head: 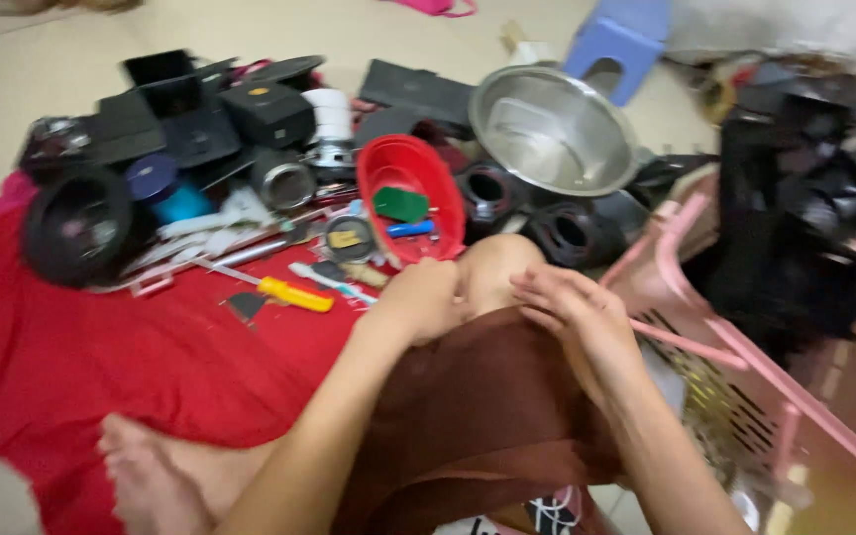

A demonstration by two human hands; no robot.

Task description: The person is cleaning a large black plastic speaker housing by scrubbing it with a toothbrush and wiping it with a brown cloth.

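Note:
My left hand [420, 295] rests curled against my raised knee [492, 267], fingers closed; whether it holds something small I cannot tell. My right hand [579, 309] lies flat on the brown cloth [478, 406] over my thigh, fingers spread and pointing left, nothing in it. Just beyond the hands a red plastic bowl [410, 198] holds a green piece and a blue piece. A yellow-handled screwdriver [287, 292] lies on the red cloth [61, 347] left of my left hand.
Black speaker parts and casings [190, 119] are piled at the back left. A steel bowl [552, 129] sits behind the knee, a blue stool [618, 40] beyond it. A pink basket [745, 357] with black parts stands at right. My bare foot [151, 476] lies lower left.

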